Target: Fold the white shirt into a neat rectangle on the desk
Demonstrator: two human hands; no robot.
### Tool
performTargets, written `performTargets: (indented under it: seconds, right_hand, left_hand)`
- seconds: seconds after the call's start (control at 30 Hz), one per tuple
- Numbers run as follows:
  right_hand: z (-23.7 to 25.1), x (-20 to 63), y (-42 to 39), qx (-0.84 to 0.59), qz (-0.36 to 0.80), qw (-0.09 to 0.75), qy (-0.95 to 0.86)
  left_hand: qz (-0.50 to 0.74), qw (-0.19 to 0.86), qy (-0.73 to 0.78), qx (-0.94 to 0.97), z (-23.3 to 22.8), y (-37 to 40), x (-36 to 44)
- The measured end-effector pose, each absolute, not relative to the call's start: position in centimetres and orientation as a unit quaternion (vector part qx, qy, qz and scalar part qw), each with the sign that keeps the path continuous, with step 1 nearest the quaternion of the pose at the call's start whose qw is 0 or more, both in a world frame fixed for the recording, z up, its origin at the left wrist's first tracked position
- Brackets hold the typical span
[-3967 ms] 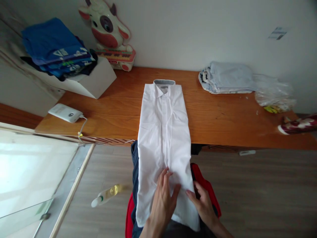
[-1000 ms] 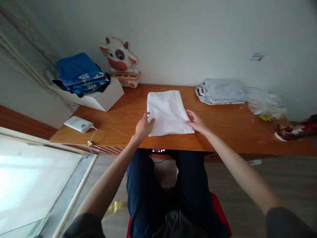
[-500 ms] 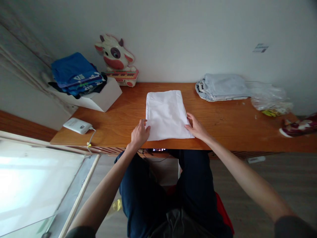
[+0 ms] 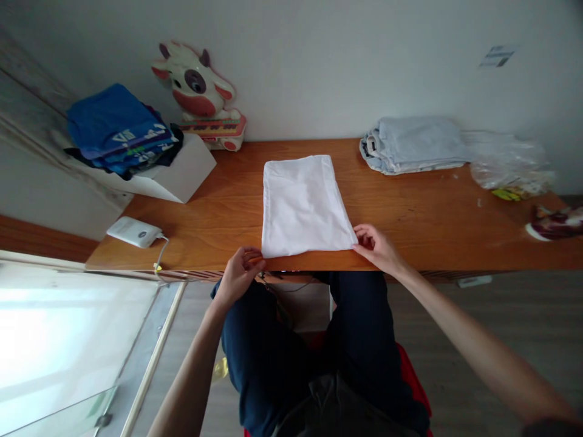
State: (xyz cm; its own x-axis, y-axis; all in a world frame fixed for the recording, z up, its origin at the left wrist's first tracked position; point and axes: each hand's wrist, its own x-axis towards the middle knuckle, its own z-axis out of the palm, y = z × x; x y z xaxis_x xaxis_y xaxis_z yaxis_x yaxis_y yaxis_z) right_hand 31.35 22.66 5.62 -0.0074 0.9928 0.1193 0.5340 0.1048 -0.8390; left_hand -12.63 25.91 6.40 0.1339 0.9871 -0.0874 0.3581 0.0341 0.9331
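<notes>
Both hands [image 4: 239,276] [image 4: 378,247], pinching folded white shirt [image 4: 304,206] corners

My right forearm runs out past the lower right corner. The red and white thing [image 4: 556,222] at the right edge is cut off, too blurred to name. The print on the wall sticker [image 4: 497,56] is too small to read.

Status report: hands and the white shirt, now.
Left hand at folded white shirt near-left corner. Right hand at near-right corner. Shirt flat on wooden table. Nothing on it.
</notes>
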Motion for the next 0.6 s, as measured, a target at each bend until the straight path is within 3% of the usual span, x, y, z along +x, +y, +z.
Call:
performTargets:
  seconds: [0.2, 0.43, 0.6]
  right_hand:
    - [4.8, 31.1, 22.2, -0.577, 0.234, 0.338, -0.705]
    - [5.0, 30.5, 21.8, -0.612, 0.157, 0.354, -0.689]
    - [3.1, 30.1, 10.2, -0.651, 0.097, 0.449, -0.605]
  left_hand:
    - [0.398, 0.38, 0.599, 0.582, 5.7, 25.0, -9.7]
    - [0.315, 0.216, 0.662, 0.644, 5.7, 24.0, -8.9]
    - [0.46, 0.233, 0.651, 0.557, 4.7, 20.7, -10.1]
